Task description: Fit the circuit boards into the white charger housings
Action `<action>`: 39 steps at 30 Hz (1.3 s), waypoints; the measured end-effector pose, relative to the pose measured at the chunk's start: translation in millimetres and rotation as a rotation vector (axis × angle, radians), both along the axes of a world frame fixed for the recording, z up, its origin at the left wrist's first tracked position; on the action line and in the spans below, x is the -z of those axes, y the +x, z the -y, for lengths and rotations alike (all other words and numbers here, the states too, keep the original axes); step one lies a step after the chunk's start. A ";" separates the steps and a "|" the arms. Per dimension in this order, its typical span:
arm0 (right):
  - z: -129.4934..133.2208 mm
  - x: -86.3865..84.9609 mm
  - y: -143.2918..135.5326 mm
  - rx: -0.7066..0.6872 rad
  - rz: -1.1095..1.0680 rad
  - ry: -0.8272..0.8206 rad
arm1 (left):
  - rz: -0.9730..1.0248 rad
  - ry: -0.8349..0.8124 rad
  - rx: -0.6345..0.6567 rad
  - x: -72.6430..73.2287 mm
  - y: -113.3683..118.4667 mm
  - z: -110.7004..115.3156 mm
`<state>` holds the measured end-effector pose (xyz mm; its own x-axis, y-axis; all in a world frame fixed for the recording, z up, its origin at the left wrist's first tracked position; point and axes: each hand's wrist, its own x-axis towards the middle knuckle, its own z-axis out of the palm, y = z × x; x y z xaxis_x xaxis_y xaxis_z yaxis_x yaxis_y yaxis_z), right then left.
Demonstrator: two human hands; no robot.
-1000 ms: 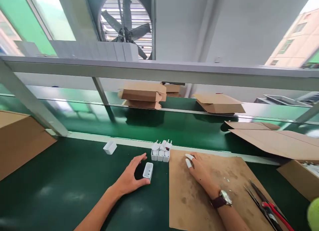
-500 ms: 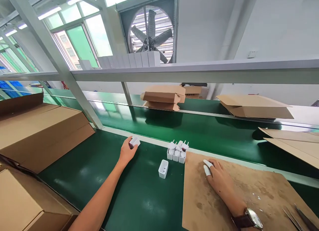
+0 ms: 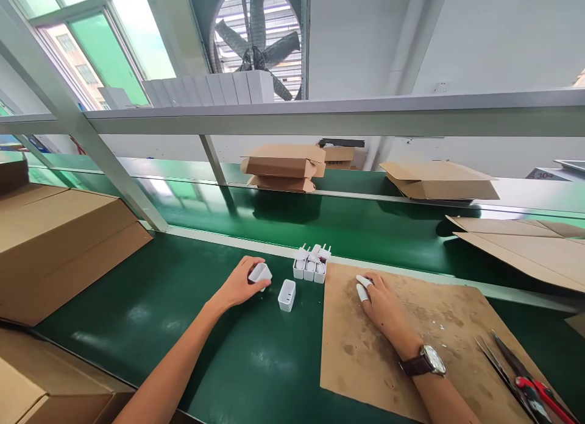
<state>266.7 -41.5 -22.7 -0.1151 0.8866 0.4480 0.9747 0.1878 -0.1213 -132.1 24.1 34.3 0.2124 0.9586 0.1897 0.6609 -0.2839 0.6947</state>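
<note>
My left hand (image 3: 241, 282) is closed around a white charger (image 3: 260, 273), held just above the green work surface. Another white charger (image 3: 287, 295) stands upright on the green surface, to the right of that hand, with slots in its top. Behind it, several white chargers with plug pins (image 3: 309, 265) are packed side by side. My right hand (image 3: 382, 302) rests on a brown cardboard sheet (image 3: 347, 357), white covers on its thumb and a finger. Its fingers are stretched forward and apart, and nothing shows in them.
Tweezers (image 3: 500, 366) and red-handled scissors (image 3: 530, 381) lie at the sheet's right side. Cardboard boxes (image 3: 68, 235) stand on the left. Flattened cartons (image 3: 439, 177) rest farther back. A metal rail (image 3: 292, 119) crosses in front, with a row of white boxes (image 3: 210, 89) above it.
My left hand has brought its charger rightward, closer to the standing charger, and turned it. My right hand stays on the cardboard. The view has shifted, bringing the scissors into sight.
</note>
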 end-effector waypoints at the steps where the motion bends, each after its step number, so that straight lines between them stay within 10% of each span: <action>1: 0.1 -0.1 -0.5 0.003 -0.008 -0.009 | -0.012 -0.061 0.075 -4.3 0.7 3.6; 12: 3.9 -11.0 -5.6 0.021 -0.042 -0.066 | -0.187 -0.155 0.443 -26.8 37.1 23.5; 21: 5.0 -16.8 -8.5 0.017 -0.065 -0.092 | -0.173 -0.095 0.313 -37.4 23.8 -9.5; 39: 5.4 -15.7 -10.1 0.010 -0.125 -0.064 | -0.026 -0.029 0.354 2.5 31.2 -42.3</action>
